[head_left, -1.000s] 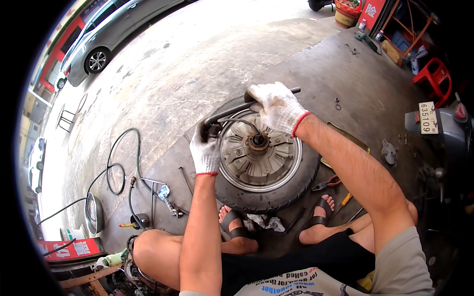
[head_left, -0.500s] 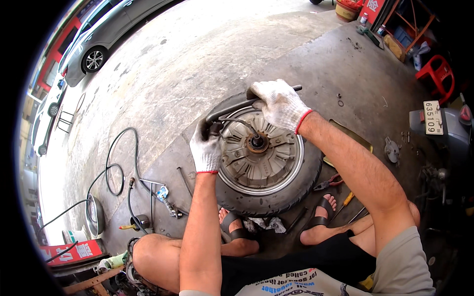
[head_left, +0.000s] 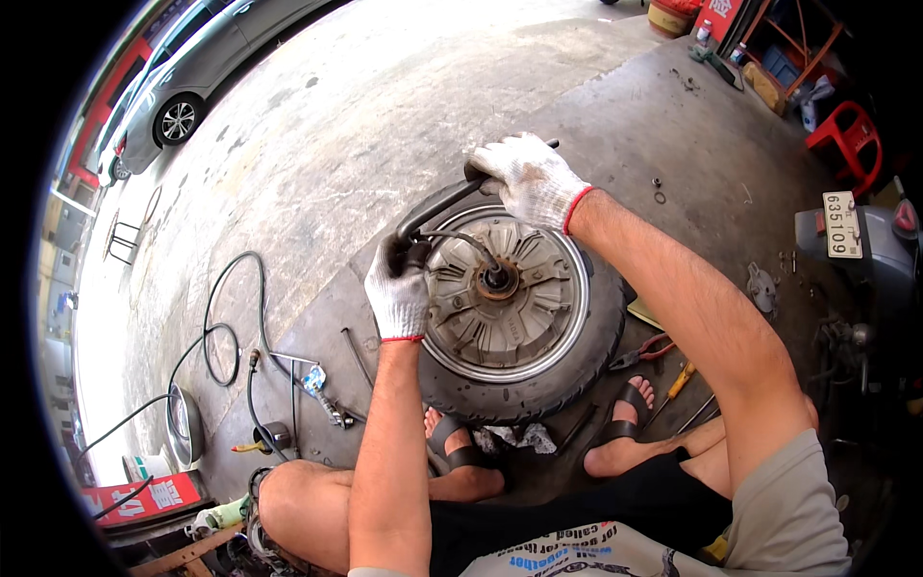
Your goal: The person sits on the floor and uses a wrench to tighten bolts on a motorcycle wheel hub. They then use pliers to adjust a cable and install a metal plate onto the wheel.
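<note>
A black-tyred wheel lies flat in front of me, with a ribbed metal hub and a dark cable curving from its axle. Both my hands wear white gloves with red cuffs. My left hand is closed around the bent end of a long dark bar at the wheel's left rim. Over the far side of the tyre, my right hand grips the same bar farther along, and its tip pokes out past the fingers. Whether the bar's lower end touches the rim is hidden by my left glove.
Red-handled pliers and a yellow-handled screwdriver lie by my right foot. A black hose loops over the floor on the left. Right of the wheel are a metal part, a scooter and a red stool.
My right hand has moved a little away and to the left, carrying the bar's far end with it. My left hand keeps its grip in nearly the same place.
</note>
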Demonstrator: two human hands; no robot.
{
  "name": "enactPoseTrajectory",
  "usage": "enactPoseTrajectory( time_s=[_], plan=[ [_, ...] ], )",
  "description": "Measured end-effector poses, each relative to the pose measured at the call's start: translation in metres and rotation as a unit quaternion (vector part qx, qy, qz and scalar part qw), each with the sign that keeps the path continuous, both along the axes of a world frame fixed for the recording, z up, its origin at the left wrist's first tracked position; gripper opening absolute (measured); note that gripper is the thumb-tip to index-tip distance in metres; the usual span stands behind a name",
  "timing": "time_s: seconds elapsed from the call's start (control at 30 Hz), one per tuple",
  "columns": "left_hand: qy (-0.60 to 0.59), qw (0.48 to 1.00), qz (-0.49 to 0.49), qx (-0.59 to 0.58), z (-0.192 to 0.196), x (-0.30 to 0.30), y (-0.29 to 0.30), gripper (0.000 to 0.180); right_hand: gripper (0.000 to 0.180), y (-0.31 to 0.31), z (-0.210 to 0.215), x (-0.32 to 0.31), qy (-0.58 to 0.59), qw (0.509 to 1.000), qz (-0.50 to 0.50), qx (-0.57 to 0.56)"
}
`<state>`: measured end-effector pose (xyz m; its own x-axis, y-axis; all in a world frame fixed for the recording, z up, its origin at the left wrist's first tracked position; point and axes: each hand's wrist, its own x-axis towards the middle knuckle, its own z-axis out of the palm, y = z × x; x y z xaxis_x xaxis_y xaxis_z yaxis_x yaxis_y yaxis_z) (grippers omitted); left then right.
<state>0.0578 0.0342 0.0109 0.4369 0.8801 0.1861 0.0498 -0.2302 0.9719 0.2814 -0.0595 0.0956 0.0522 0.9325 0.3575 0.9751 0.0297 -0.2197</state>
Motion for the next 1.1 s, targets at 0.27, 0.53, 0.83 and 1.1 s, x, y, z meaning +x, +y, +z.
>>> enactPoseTrajectory(
  time_s=[0.27, 0.53, 0.83, 1.1],
  plan=[
    [-0.060, 0.998, -0.009, -0.035, -0.005, 0.001, -0.002, 0.017, 0.023, 0.015, 0.012, 0.007, 0.014, 0.998, 0.046, -0.046],
    [-0.013, 1.000, -0.009, -0.002, -0.006, 0.000, -0.006, 0.020, 0.020, 0.008, 0.000, -0.008, 0.009, 1.000, 0.009, -0.026],
    [0.007, 0.999, 0.010, 0.035, -0.007, 0.002, -0.006, 0.024, 0.016, 0.001, -0.010, -0.022, 0.026, 0.997, -0.055, 0.043],
    [0.018, 0.999, 0.000, 0.033, -0.005, 0.000, -0.006, 0.022, 0.014, -0.005, -0.009, -0.031, 0.032, 0.995, -0.084, 0.042]
  ],
)
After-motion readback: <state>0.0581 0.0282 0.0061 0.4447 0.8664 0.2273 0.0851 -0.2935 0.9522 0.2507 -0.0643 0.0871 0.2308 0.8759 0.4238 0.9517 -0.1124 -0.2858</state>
